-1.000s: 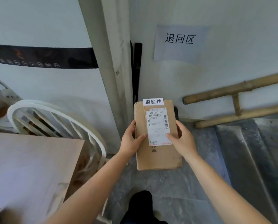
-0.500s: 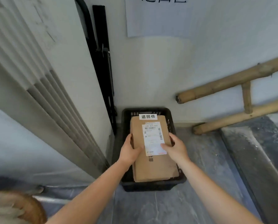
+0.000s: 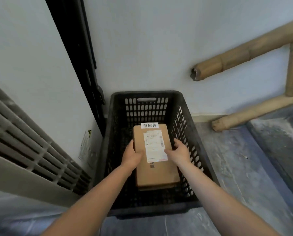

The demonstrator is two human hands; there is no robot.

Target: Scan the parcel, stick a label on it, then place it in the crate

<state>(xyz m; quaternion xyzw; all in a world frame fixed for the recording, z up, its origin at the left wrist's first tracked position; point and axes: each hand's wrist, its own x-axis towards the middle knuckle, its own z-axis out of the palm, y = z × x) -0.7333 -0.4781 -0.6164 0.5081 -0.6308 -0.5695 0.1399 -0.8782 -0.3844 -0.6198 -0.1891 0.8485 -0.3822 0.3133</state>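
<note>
1 parcel [image 3: 156, 171], 2 labels [image 3: 155, 146], 1 crate [image 3: 190, 106], 2 hands [image 3: 132, 156], 3 bamboo poles [image 3: 244, 53]

bamboo ladder [image 3: 244, 53], louvred vent [image 3: 31, 147], white wall [image 3: 150, 40]

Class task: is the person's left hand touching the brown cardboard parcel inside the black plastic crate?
Touching. The head view shows the left hand pressed against the left edge of the brown cardboard parcel, thumb on top.
</note>
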